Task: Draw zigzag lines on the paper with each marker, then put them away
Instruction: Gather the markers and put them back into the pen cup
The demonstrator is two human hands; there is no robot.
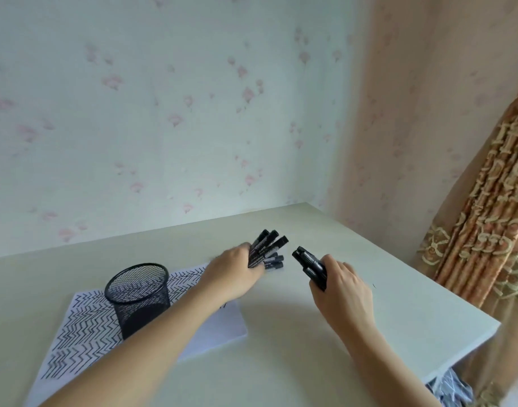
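My left hand [233, 273] grips a bundle of several black markers [266, 249] whose capped ends fan out up and to the right, just above the pale table [325, 342]. My right hand [341, 284] holds a smaller bunch of black markers [309, 264], their ends pointing up and left toward the other bundle. A white sheet of paper [84, 327] covered with black zigzag lines lies at the left. On it stands a black mesh pen cup [139, 295], which looks empty. My left forearm crosses over the paper's right part.
The table meets a flowered wall [164, 113] at the back. Its right edge drops off beside a brown patterned curtain [492, 218]. A patterned cloth [448, 389] shows below the table's front right corner.
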